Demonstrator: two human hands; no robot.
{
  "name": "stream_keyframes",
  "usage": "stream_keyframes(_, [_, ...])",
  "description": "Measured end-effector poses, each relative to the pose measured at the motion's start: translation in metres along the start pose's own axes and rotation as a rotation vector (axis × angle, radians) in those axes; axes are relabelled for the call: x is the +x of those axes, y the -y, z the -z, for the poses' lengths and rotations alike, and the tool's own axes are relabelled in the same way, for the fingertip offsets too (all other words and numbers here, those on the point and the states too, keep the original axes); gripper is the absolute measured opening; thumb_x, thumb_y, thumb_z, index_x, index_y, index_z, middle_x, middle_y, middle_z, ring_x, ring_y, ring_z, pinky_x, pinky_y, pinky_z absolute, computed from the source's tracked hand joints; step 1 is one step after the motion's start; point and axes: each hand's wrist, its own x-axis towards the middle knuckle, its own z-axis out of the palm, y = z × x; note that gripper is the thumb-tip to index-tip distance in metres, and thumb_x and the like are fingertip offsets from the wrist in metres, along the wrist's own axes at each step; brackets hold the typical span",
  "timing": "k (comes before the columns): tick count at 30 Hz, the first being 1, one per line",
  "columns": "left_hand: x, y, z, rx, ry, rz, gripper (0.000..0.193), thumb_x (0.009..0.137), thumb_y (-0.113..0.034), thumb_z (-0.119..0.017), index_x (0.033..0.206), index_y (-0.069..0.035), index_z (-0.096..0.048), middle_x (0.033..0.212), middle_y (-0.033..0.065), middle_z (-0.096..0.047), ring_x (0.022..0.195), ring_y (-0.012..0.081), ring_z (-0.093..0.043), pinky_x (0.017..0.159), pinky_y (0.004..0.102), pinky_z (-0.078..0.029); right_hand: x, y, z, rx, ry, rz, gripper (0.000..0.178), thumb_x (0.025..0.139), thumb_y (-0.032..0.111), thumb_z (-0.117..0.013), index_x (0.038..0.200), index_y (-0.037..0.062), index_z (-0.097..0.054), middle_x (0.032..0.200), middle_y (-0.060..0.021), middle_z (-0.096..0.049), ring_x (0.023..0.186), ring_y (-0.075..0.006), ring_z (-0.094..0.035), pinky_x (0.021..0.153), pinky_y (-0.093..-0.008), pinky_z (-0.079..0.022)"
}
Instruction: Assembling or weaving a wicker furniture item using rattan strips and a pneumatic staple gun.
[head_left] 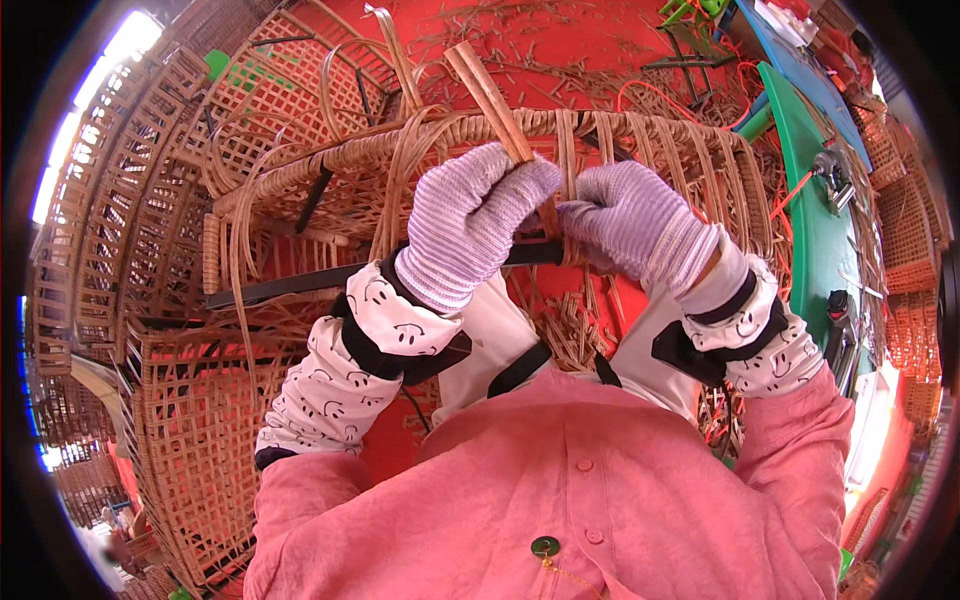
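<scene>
My left hand point(475, 225), in a striped lilac knit glove, is closed around a flat brown rattan strip point(490, 100) that sticks up past the frame's rim. My right hand point(635, 220), gloved alike, is pinched closed just beside it, at a vertical strand point(567, 150) on the frame. Its fingertips partly hide what they grip. Both hands are at the near side of a woven rattan frame point(690, 128) with a wrapped rim. Long loose strands point(243, 230) hang over its left part. A dark bar point(290, 287) runs along its near side.
Woven rattan baskets point(195, 440) stand at the left, with more stacked behind them. A green board point(815, 200) with a metal tool point(832, 175) on it is at the right. Cane scraps point(570, 50) litter the red floor, and an orange cord point(650, 88) lies at the back.
</scene>
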Motion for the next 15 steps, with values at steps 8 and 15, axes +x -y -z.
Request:
stream_keyframes(8, [-0.007, -0.002, 0.001, -0.206, 0.042, 0.127, 0.017, 0.084, -0.014, -0.060, 0.091, 0.002, -0.063, 0.070, 0.0051, -0.062, 0.063, 0.0092, -0.059, 0.058, 0.0225, -0.048, -0.032, -0.013, -0.018, -0.745, -0.486, 0.359, 0.044, 0.068, 0.034, -0.067, 0.103, 0.0118, -0.055, 0.102, -0.0086, -0.057, 0.097, -0.0236, -0.053, 0.082, -0.0448, -0.037])
stream_keyframes(15, [-0.037, 0.002, -0.001, 0.106, 0.264, -0.456, 0.013, 0.077, -0.009, -0.063, 0.089, -0.004, -0.061, 0.083, 0.0078, -0.061, 0.074, 0.0229, -0.062, 0.066, 0.0323, -0.050, -0.013, -0.022, -0.017, -0.685, -0.509, 0.580, 0.051, 0.068, 0.029, -0.068, 0.116, 0.0186, -0.051, 0.088, -0.0032, -0.062, 0.091, -0.0217, -0.057, 0.097, -0.0476, -0.028])
